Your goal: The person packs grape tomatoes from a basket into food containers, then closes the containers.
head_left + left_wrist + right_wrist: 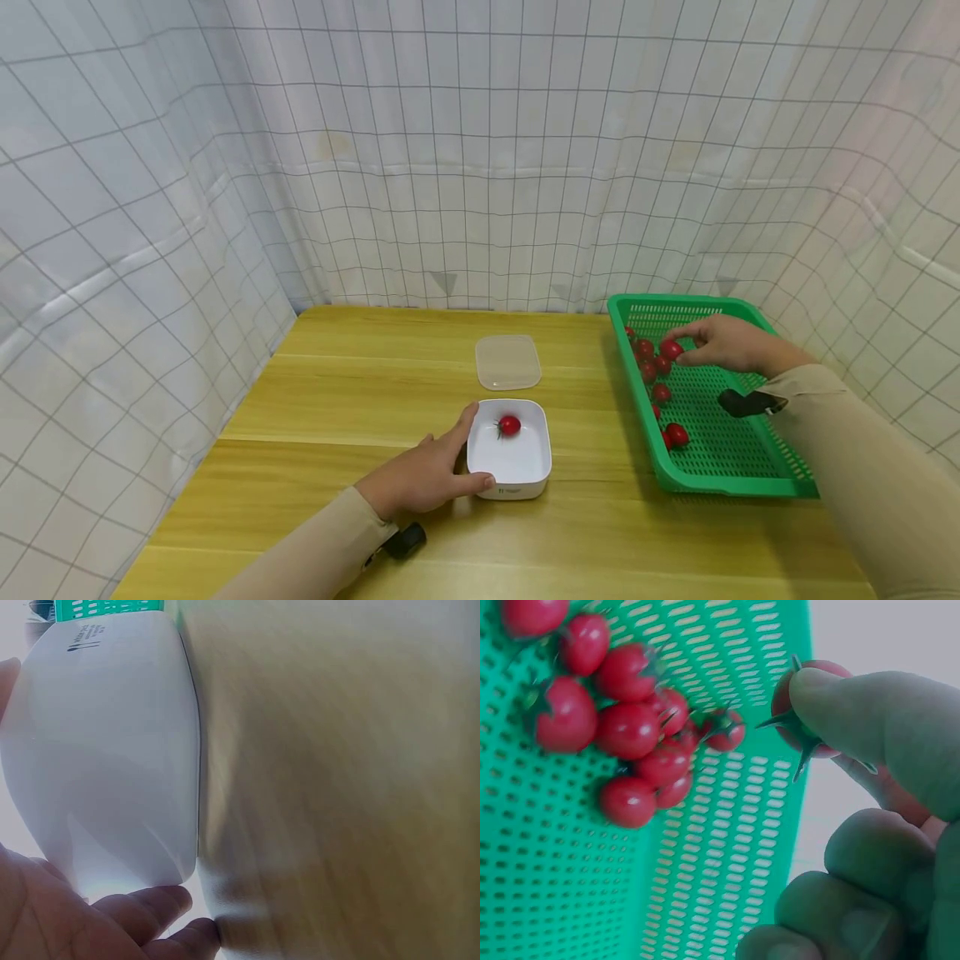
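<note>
My right hand (729, 343) pinches a red cherry tomato (810, 712) with a green calyx between thumb and fingertips, raised over the left part of a green basket (678, 482). Several more cherry tomatoes (628, 730) lie in that basket, clustered along its left side. My left hand (427, 472) holds a square white container (517, 462) at its left side, thumb at the front rim and index finger near the back left corner. One cherry tomato (509, 426) with its calyx lies inside the container. In the left wrist view, fingertips (169, 900) rest by the container's lower side.
A translucent square lid (507, 362) lies flat on the wooden table (337, 375), just behind the container. White grid-patterned curtains (450, 167) enclose the table at the back and both sides. Black wrist cameras (405, 540) sit by both cuffs.
</note>
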The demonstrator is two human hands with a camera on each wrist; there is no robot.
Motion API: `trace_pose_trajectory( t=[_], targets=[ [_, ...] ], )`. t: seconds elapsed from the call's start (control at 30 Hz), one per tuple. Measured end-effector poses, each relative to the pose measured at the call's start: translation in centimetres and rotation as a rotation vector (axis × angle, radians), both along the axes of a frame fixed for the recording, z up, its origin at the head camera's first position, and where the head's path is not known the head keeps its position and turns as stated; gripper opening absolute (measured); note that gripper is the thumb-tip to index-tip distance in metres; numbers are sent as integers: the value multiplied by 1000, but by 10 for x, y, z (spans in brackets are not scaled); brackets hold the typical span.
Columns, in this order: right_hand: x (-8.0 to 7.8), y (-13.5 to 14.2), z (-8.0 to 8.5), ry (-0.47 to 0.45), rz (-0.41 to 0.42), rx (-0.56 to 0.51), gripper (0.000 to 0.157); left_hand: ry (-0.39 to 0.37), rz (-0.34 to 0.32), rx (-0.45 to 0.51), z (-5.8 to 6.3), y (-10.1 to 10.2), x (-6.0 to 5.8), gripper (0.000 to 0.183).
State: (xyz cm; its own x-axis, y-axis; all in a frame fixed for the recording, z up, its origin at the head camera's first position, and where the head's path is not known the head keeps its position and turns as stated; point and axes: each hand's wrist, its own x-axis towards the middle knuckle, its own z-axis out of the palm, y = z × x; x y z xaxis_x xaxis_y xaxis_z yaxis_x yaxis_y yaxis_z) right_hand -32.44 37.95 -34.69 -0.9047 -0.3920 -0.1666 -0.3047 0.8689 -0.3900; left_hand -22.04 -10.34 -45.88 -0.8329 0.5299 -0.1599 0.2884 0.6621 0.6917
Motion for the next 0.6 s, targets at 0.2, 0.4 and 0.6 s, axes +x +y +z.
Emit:
trace_pose_trajectory(
  t=[0.2,0.4,0.6],
  targets=[
    [5,-14,12,12,23,-34,50,1,-5,1,1,1,1,108],
    [8,-33,20,10,31,-32,47,-2,-4,4,1,1,1,108],
    [12,-57,25,-14,74,-68,45,-4,1,4,1,2,2,108]
  ],
)
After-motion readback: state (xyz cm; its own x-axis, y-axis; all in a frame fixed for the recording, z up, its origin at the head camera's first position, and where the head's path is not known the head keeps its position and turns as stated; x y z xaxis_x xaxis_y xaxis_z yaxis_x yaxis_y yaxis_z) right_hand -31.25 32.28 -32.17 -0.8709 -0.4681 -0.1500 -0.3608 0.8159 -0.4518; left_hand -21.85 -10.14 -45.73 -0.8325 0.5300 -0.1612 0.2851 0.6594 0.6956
